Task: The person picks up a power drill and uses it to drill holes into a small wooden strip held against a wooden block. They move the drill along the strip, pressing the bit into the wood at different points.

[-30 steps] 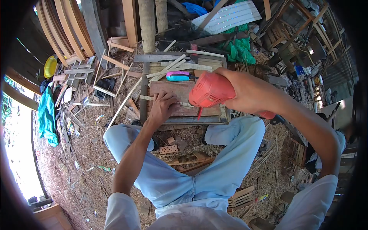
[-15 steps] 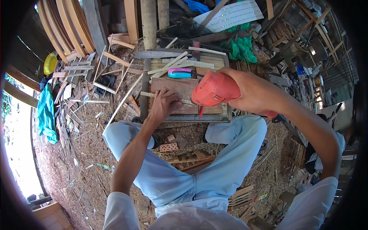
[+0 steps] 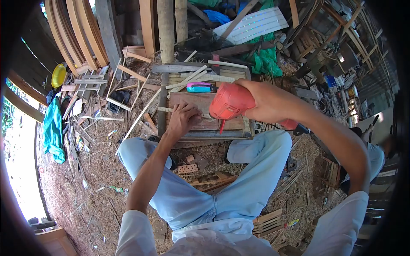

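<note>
A red power tool [image 3: 232,101] is gripped in my right hand [image 3: 265,100], over the right part of a low wooden bench [image 3: 162,102]. A thin red piece points down from its front end. My left hand [image 3: 183,117] presses with bent fingers on a thin wooden strip [image 3: 164,109] that lies across a reddish-brown board [image 3: 200,99]. The strip's right end runs toward the tool's tip, where the contact is hidden. A pink and turquoise handle [image 3: 199,87] lies just behind the board.
Loose strips [image 3: 188,79] lie on the bench's far side. Wood scraps and shavings cover the floor, with a perforated brick [image 3: 188,168] between my feet. A yellow bowl [image 3: 59,76] and teal cloth [image 3: 52,130] are at the left. Green plastic [image 3: 267,62] lies behind the bench.
The red tool and my right hand have shifted slightly left in view. My left hand stays on the strip. The whole view has moved a little.
</note>
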Tool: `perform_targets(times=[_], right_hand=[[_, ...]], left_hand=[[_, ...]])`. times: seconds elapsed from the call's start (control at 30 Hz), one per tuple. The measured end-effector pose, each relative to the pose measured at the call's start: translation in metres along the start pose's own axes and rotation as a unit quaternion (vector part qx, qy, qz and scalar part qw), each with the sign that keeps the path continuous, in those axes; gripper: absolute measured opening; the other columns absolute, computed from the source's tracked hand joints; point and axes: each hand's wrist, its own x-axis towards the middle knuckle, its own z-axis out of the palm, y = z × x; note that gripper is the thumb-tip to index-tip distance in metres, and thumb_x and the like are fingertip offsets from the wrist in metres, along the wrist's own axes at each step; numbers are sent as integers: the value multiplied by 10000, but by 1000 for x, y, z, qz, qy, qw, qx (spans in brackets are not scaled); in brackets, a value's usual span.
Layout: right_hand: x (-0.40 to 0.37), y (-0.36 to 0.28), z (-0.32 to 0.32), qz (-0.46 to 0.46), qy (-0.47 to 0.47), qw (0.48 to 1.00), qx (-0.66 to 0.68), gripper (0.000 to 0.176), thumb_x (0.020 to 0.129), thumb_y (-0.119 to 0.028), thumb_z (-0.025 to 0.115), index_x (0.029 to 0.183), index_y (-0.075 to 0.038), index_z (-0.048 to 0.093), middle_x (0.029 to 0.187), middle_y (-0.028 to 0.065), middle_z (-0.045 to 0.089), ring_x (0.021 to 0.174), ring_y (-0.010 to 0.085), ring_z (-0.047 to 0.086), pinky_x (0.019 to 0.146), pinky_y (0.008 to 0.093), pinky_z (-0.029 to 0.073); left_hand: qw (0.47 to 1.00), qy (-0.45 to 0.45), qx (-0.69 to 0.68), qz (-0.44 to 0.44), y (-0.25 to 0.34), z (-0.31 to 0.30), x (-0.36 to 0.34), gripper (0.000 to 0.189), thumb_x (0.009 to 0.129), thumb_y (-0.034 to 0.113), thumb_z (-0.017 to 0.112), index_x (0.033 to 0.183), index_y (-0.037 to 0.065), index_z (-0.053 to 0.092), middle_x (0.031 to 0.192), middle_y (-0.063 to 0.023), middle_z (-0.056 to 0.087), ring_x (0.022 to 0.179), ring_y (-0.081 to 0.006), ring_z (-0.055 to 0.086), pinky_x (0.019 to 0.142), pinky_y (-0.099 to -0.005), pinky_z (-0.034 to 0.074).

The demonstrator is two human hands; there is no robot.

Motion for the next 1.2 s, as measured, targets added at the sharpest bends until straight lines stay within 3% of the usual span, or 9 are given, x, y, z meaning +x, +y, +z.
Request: perform_targets(times=[0.1,0.3,0.4,0.47,0.7,0.77,0.8,0.87,1.2], right_hand=[[1,6,8,-85,67,993,-44,660,767,-98,688,1371,-9,436,1051,239,665,958,373,668,844,418,517],[-11,-1,2,-76,78,994,-23,686,769,-111,701,1391,-23,427,1038,223,669,900,352,675,808,408,521],[-20,-7,-5,-30,63,998,-10,700,768,-113,706,1402,-27,421,1018,209,670,864,318,682,793,404,525],[-24,-5,-6,-52,74,996,7,651,752,-114,642,1365,-8,449,1069,280,656,979,425,657,850,441,512],[-18,5,1,-65,85,994,25,637,750,-130,665,1342,-7,467,1061,278,656,974,420,655,846,439,510],[-16,5,0,-43,68,996,31,736,777,-63,697,1440,-19,380,977,150,685,749,190,681,668,341,545],[-16,4,0,-43,67,996,31,736,777,-63,697,1440,-19,380,977,150,685,749,190,681,668,341,545],[-17,2,0,-45,78,995,42,626,753,-145,683,1331,-19,479,1058,273,656,973,416,654,840,436,507],[-14,4,3,-52,72,995,46,631,747,-152,694,1324,-8,483,1061,268,658,982,412,650,844,437,504]], left_hand=[[1000,-5,1,1,-2,2,0,199,764,201,752,942,123,713,1008,15,646,962,-234,551,821,-408,401],[1000,-17,4,-11,-3,4,-1,179,750,180,761,921,133,740,968,19,640,955,-227,551,832,-413,423],[999,-25,2,-22,-4,2,-3,199,739,178,773,932,135,747,983,18,637,958,-228,554,828,-422,427],[999,-28,3,-23,-3,1,1,219,731,177,783,943,135,750,1002,18,637,962,-228,554,820,-429,428],[1000,-11,-15,-21,-3,3,0,211,734,176,792,935,130,749,967,10,627,942,-232,553,819,-421,436],[1000,-10,-12,-18,-6,4,0,211,730,176,793,932,130,749,960,10,627,940,-231,554,817,-420,437],[1000,-9,-6,-16,-5,4,-1,214,726,177,795,930,131,750,954,12,628,936,-229,555,818,-419,438],[1000,-12,-1,-12,-5,4,-1,217,721,178,796,929,132,751,948,14,628,933,-226,556,819,-418,439],[1000,-14,-14,-22,-5,4,-1,217,716,175,798,925,132,761,939,22,628,921,-225,557,819,-423,440]])
